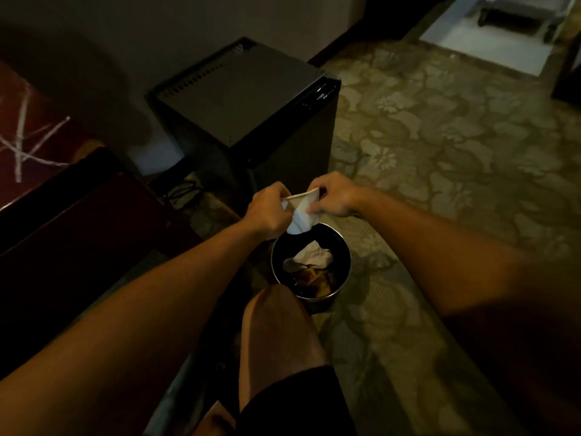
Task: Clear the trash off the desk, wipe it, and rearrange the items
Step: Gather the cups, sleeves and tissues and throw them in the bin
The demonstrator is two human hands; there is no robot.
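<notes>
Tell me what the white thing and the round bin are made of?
The white thing looks like thin paper, matte: it creases and sags where the left hand and right hand pinch it. The bin looks like shiny metal, since its rim glints, though glossy plastic is possible.

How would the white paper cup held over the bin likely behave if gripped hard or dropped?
The white paper cup probably crushes easily: its rim already looks flattened between the left hand and right hand. It seems light, so it would likely drop softly into the bin.
</notes>
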